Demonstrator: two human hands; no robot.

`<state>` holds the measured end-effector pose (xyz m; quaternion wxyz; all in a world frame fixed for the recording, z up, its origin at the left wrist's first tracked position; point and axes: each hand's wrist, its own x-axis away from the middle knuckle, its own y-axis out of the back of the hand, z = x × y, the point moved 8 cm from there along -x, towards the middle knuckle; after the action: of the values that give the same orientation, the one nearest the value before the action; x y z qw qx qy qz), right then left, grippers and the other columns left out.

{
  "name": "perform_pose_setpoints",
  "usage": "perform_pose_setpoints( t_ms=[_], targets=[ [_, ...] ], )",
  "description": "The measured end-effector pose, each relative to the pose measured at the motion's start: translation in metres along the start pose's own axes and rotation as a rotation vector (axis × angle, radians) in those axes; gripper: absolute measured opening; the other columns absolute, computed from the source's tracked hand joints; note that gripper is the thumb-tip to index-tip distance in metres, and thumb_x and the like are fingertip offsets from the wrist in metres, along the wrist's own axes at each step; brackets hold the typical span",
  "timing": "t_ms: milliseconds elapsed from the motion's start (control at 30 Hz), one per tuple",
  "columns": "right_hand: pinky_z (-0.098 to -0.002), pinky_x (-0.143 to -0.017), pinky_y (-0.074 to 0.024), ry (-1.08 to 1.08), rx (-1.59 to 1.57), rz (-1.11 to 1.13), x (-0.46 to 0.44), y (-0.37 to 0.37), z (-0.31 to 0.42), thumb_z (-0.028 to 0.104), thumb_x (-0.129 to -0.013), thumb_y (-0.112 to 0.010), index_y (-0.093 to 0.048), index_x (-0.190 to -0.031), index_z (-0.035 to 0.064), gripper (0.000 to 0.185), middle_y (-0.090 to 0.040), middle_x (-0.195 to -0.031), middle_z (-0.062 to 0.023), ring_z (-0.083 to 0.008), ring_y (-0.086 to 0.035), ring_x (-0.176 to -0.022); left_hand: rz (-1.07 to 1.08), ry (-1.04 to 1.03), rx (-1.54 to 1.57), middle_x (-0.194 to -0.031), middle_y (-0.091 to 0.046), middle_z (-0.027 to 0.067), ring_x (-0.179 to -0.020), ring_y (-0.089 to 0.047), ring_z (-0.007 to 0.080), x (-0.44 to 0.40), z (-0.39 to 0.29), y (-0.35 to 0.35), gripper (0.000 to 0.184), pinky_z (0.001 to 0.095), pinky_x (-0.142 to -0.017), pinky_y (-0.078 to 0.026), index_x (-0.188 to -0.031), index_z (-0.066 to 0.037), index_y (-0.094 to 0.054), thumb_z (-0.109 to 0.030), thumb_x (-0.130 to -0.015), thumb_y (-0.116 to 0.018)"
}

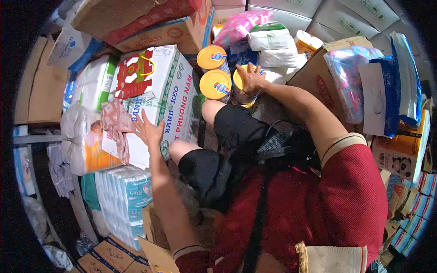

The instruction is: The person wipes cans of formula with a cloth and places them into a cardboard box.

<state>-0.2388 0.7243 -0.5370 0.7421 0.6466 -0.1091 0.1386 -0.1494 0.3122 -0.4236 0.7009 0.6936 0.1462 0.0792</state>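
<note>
My right hand (252,78) reaches over a can with a yellow lid (238,78), its fingers spread across the lid and curled toward the rim. Two similar cans stand close beside it: a front can (215,85) and a back can (211,58), both upright with yellow lids. My left hand (149,132) has its fingers spread, against the near side of a large white carton (175,104) with blue and red print. Near those fingers hangs a pinkish patterned cloth or bag (117,116). A red gift bag (135,75) lies on the carton.
Wrapped paper packs (125,193) and an orange pack (95,143) are stacked at left. Brown cartons (159,34) stand behind. White packs (273,43) and a pink plastic bundle (241,27) lie beyond the cans. An open carton with plastic-wrapped goods (350,77) is at right.
</note>
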Motion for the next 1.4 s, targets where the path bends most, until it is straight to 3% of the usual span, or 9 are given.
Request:
perform_pose_setpoints(
  t_ms=[100,367,567,800,900,1033,1167,1200,1400],
  targets=[
    [-0.064,-0.088,-0.0284,-0.077,-0.145,0.013,0.001,0.007,-0.017,0.052,-0.051,-0.074,-0.01,-0.136,0.0362,0.107,-0.014,-0.14,-0.0189,-0.051,-0.021,-0.121,-0.007,0.005,0.008,-0.139,-0.023,0.0185,-0.129,-0.019,0.0369,0.0,0.001,-0.001,0.092,0.0517,-0.103,-0.015,-0.137,-0.02,-0.02,-0.034,-0.061,-0.069],
    [-0.0662,-0.089,-0.0252,0.009,-0.044,0.066,0.005,0.052,-0.002,0.051,-0.047,-0.075,-0.019,-0.133,0.0378,0.103,-0.023,-0.136,-0.0148,-0.051,-0.021,-0.12,-0.028,0.004,0.012,-0.138,-0.024,0.019,-0.128,-0.021,0.0374,-0.001,0.003,-0.004,0.091,0.0512,-0.104,-0.014,-0.136,-0.019,-0.021,-0.035,-0.06,-0.069],
    [-0.066,-0.086,-0.0316,0.12,0.02,-0.173,0.046,0.158,0.032,0.041,-0.048,-0.076,-0.025,-0.13,0.0367,0.097,-0.029,-0.134,-0.0155,-0.0512,-0.033,-0.113,-0.004,0.041,0.047,-0.138,-0.025,0.0176,-0.13,-0.016,0.0358,-0.001,0.007,0.001,0.091,0.0519,-0.104,-0.013,-0.135,-0.017,-0.024,-0.037,-0.059,-0.07],
    [-0.0525,-0.091,-0.0363,0.651,-0.074,-0.39,0.07,0.278,0.123,0.044,-0.05,-0.074,-0.03,-0.127,0.0351,0.09,-0.039,-0.124,-0.0163,-0.0466,-0.036,-0.113,-0.041,0.004,0.096,-0.137,-0.025,0.0198,-0.129,-0.016,0.0365,0.003,0.01,0.006,0.096,0.0513,-0.104,-0.008,-0.135,-0.012,-0.023,-0.044,-0.058,-0.071],
    [-0.0609,-0.088,-0.0327,0.761,-0.01,-0.339,0.08,0.301,0.192,0.051,-0.05,-0.071,-0.031,-0.126,0.0377,0.086,-0.04,-0.126,-0.0133,-0.0456,-0.035,-0.115,-0.079,0.011,0.307,-0.136,-0.025,0.0207,-0.128,-0.016,0.0384,0.001,0.017,0.012,0.101,0.0515,-0.104,-0.006,-0.134,-0.007,-0.022,-0.048,-0.057,-0.071],
    [-0.0603,-0.085,-0.034,0.722,0.084,-0.391,0.084,0.3,0.283,0.055,-0.045,-0.072,-0.03,-0.128,0.0396,0.094,-0.04,-0.128,-0.0117,-0.0431,-0.036,-0.116,-0.353,-0.113,0.553,-0.126,-0.038,0.0223,-0.12,-0.031,0.0372,0.005,0.037,0.048,0.091,0.0449,-0.101,-0.022,-0.13,-0.004,-0.029,-0.038,-0.058,-0.074],
    [-0.0585,-0.088,-0.0326,0.764,0.031,-0.338,0.087,0.271,0.357,0.06,-0.045,-0.07,-0.031,-0.13,0.0334,0.097,-0.04,-0.126,-0.0135,-0.0417,-0.036,-0.116,-0.614,-0.009,0.527,-0.109,-0.052,0.0168,-0.099,-0.049,0.032,0.015,0.083,0.083,0.049,0.0382,-0.085,-0.04,-0.113,-0.004,-0.05,-0.023,-0.069,-0.065],
    [-0.0586,-0.088,-0.032,0.763,0.03,-0.316,0.091,0.264,0.372,0.057,-0.045,-0.071,-0.029,-0.13,0.0353,0.097,-0.037,-0.13,-0.0132,-0.0427,-0.034,-0.117,-0.649,0.018,0.617,-0.1,-0.056,0.0159,-0.092,-0.051,0.0317,0.018,0.097,0.087,0.036,0.0383,-0.083,-0.04,-0.105,-0.005,-0.055,-0.018,-0.072,-0.061],
    [-0.0622,-0.089,-0.0287,0.788,0.026,-0.249,0.102,0.234,0.424,0.054,-0.048,-0.07,-0.026,-0.132,0.0341,0.097,-0.031,-0.133,-0.016,-0.047,-0.029,-0.119,-0.653,0.123,0.538,-0.099,-0.058,0.0137,-0.094,-0.052,0.0314,0.036,0.13,0.112,0.033,0.0381,-0.084,-0.04,-0.103,-0.006,-0.056,-0.016,-0.073,-0.06]
  ],
)
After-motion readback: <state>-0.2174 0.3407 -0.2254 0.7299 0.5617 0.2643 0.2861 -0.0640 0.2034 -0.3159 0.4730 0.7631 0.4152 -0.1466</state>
